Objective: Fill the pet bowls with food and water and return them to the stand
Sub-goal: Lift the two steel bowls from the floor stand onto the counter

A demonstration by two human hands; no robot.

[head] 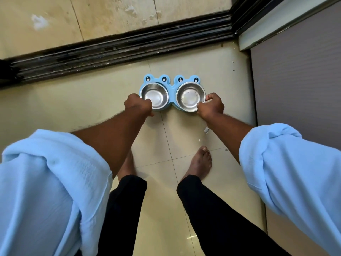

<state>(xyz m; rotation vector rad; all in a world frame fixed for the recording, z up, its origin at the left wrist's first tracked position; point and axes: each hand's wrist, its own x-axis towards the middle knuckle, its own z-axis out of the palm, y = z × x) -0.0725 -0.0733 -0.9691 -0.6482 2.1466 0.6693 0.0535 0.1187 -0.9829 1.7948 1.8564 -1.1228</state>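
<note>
Pet bowls, two of polished steel, sit empty in a blue frog-faced stand [172,85] on the tiled floor [110,97], near a dark sliding-door track [118,50] on the far side. A person bends over them, sleeves rolled. The left hand [138,106] is closed on the near rim of the left bowl [154,96]; the right hand [211,106] pinches the near-right rim of the right bowl [190,97], which appears tilted slightly out of its seat. Neither holds food or water, so filling is yet to come. The thin metal looks light, stiff and slick; the rolled rim seems the surest hold, and once filled with water a bowl would likely want carrying level.
</note>
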